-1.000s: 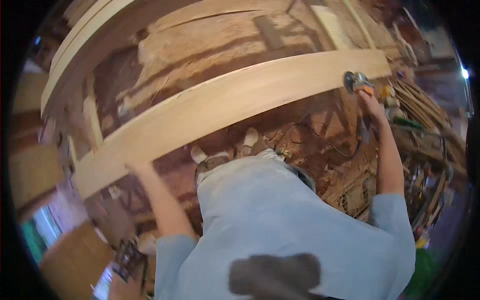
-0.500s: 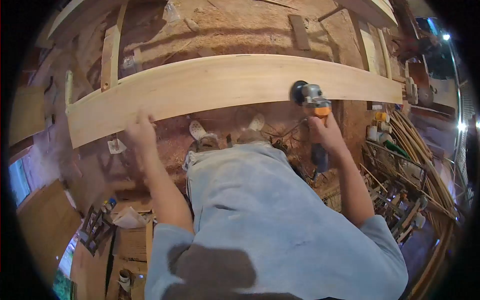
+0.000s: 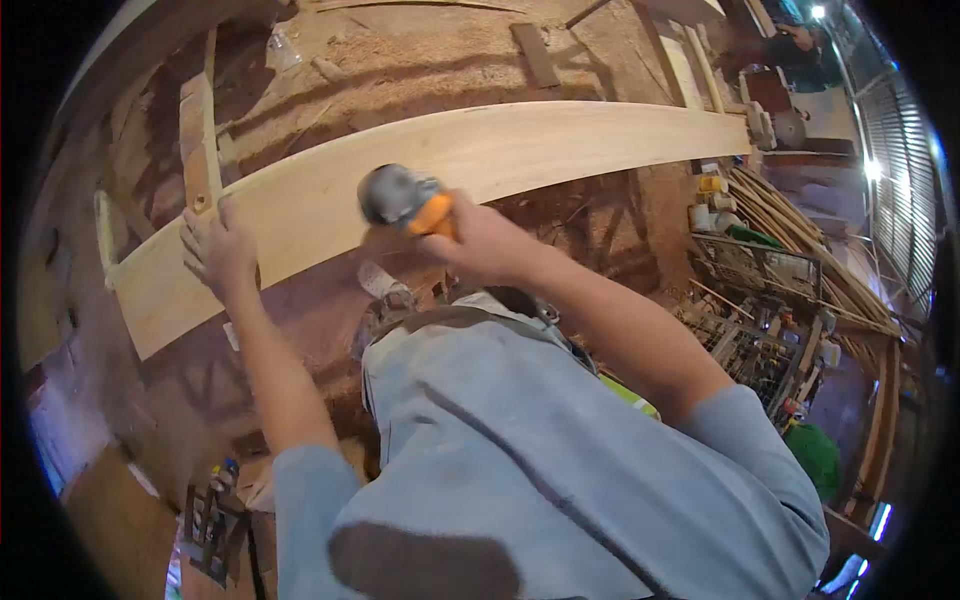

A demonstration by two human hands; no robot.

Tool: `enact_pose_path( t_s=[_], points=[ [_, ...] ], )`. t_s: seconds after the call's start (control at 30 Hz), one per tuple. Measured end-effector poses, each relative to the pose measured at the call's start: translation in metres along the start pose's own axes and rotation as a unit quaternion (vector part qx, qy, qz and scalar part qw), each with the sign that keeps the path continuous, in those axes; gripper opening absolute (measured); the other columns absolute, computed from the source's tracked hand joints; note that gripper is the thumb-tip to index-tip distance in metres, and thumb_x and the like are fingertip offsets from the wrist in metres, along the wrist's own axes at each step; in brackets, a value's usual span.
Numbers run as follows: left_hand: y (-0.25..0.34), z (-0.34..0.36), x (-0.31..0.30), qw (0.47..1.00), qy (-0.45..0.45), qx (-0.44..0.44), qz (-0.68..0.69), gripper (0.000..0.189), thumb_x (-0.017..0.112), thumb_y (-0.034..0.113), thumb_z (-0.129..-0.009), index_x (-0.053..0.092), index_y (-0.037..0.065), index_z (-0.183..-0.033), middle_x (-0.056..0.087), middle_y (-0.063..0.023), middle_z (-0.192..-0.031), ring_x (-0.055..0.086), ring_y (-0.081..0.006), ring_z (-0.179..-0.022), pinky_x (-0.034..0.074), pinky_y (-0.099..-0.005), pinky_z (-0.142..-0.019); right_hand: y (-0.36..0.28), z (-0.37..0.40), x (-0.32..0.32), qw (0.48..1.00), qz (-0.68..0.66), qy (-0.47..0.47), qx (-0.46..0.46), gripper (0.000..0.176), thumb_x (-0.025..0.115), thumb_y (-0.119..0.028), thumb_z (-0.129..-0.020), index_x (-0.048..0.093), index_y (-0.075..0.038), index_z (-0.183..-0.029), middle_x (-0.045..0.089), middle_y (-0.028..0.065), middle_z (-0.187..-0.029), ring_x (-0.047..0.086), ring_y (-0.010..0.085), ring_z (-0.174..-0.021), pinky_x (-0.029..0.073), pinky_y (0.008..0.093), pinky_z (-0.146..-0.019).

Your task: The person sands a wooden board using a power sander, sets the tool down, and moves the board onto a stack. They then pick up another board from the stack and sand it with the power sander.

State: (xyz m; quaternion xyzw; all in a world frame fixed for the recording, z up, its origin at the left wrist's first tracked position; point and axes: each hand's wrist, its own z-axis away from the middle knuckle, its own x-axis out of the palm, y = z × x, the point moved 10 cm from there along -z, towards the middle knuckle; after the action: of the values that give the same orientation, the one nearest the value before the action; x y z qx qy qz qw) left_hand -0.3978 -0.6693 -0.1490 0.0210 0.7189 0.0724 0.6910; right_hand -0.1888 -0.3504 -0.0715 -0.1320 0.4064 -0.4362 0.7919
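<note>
A long pale wooden plank [image 3: 560, 140] stretches across the view in front of me, propped on wooden supports. My right hand [image 3: 485, 238] is wrapped round an angle grinder [image 3: 433, 212] with an orange and grey body. The grinder's round head overlaps the middle-left part of the plank and is blurred by motion. On the plank's left part lies my left hand [image 3: 222, 248], fingers spread, close to where a wooden support beam [image 3: 201, 150] meets the far edge. The rear of the grinder is hidden behind my right hand.
Sawdust and a dark wood offcut [image 3: 536, 55] cover the ground beyond the plank. To the right stand a metal rack [image 3: 755, 265], several tubs, and a stack of long thin poles [image 3: 800, 240]. A small wooden frame [image 3: 208, 530] is at lower left.
My right hand has swept the grinder leftward along the plank. My left hand has moved left and settled on the plank. The view has shifted a little to the right.
</note>
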Motion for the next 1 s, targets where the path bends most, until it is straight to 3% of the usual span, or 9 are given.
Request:
enact_pose_path(
  t_s=[0.07,0.23,0.43,0.57,0.63,0.77,0.83,0.9,1.0],
  points=[
    [-0.007,-0.002,0.003,0.999,0.026,-0.008,0.029,0.065,0.027,0.055,-0.104,0.064,0.011,-0.133,0.026,-0.0117,-0.164,0.020,-0.0328,-0.150,0.012,-0.0506,-0.120,-0.029,-0.016,0.016,0.998,0.027,0.000,-0.056,0.071,0.063,-0.046,-0.087,0.045,0.008,-0.129,0.065,0.0320,-0.111,0.066,0.0432,-0.105,0.051,0.0468,-0.091],
    [-0.006,-0.003,0.008,0.999,0.028,0.020,0.001,0.064,0.029,0.056,-0.103,0.066,0.011,-0.130,0.022,-0.0106,-0.165,0.019,-0.0335,-0.150,0.011,-0.0518,-0.120,-0.038,-0.021,0.012,0.999,0.025,0.001,-0.045,0.067,0.063,-0.045,-0.087,0.047,0.007,-0.125,0.066,0.0326,-0.109,0.065,0.0447,-0.105,0.051,0.0475,-0.092],
    [0.000,0.002,0.003,0.998,-0.008,0.011,-0.064,0.063,0.033,0.057,-0.103,0.068,0.011,-0.127,0.021,-0.0113,-0.165,0.016,-0.0348,-0.151,0.013,-0.0579,-0.119,0.077,-0.002,-0.068,0.990,-0.097,0.107,-0.012,0.069,0.063,-0.039,-0.085,0.045,0.003,-0.136,0.064,0.0274,-0.119,0.064,0.0367,-0.112,0.049,0.0424,-0.097],
    [0.026,0.032,0.010,0.997,0.062,0.045,-0.028,0.060,0.036,0.054,-0.103,0.069,0.010,-0.124,0.021,-0.0152,-0.164,0.015,-0.0384,-0.151,0.014,-0.0617,-0.118,0.168,0.012,-0.129,0.973,-0.174,0.153,0.003,0.062,0.064,-0.032,-0.088,0.044,0.000,-0.138,0.064,0.0140,-0.112,0.064,0.0229,-0.100,0.052,0.0353,-0.089],
    [0.070,0.057,0.013,0.997,-0.033,0.057,-0.051,0.056,0.040,0.052,-0.102,0.069,0.010,-0.124,0.021,-0.0186,-0.163,0.016,-0.0406,-0.150,0.015,-0.0626,-0.118,0.213,0.017,-0.158,0.958,-0.224,0.172,0.049,0.055,0.063,-0.031,-0.091,0.048,-0.002,-0.135,0.063,0.0079,-0.105,0.061,0.0162,-0.092,0.052,0.0315,-0.082],
    [0.177,0.118,0.018,0.986,-0.045,0.156,-0.044,0.057,0.049,0.054,-0.097,0.073,0.006,-0.117,0.022,-0.0230,-0.162,0.018,-0.0439,-0.149,0.015,-0.0631,-0.118,0.281,0.025,-0.235,0.942,-0.164,0.266,0.120,0.035,0.063,-0.035,-0.091,0.058,-0.007,-0.111,0.059,-0.0009,-0.078,0.056,0.0116,-0.070,0.048,0.0317,-0.064],
    [0.223,0.146,0.019,0.970,0.013,0.236,0.050,0.053,0.053,0.052,-0.095,0.077,0.006,-0.109,0.025,-0.0239,-0.160,0.020,-0.0460,-0.147,0.017,-0.0630,-0.117,0.296,0.012,-0.262,0.952,-0.193,0.228,0.071,0.031,0.062,-0.038,-0.093,0.060,-0.009,-0.105,0.055,-0.0022,-0.075,0.053,0.0102,-0.066,0.045,0.0310,-0.060],
    [0.270,0.169,0.005,0.945,-0.012,0.293,0.148,0.044,0.059,0.043,-0.092,0.077,0.004,-0.088,0.033,-0.0291,-0.155,0.032,-0.0460,-0.142,0.020,-0.0619,-0.116,0.357,-0.012,-0.293,0.949,-0.194,0.215,0.123,0.030,0.059,-0.040,-0.095,0.061,-0.012,-0.104,0.054,-0.0027,-0.079,0.051,0.0086,-0.068,0.043,0.0299,-0.060],
    [0.320,0.197,-0.001,0.888,-0.091,0.366,0.265,0.043,0.061,0.044,-0.091,0.078,0.005,-0.087,0.031,-0.0244,-0.158,0.029,-0.0446,-0.145,0.017,-0.0602,-0.118,0.343,-0.001,-0.329,0.929,-0.218,0.282,0.103,0.027,0.055,-0.039,-0.098,0.061,-0.014,-0.106,0.052,-0.0052,-0.081,0.050,0.0081,-0.071,0.042,0.0276,-0.063]
  ],
)
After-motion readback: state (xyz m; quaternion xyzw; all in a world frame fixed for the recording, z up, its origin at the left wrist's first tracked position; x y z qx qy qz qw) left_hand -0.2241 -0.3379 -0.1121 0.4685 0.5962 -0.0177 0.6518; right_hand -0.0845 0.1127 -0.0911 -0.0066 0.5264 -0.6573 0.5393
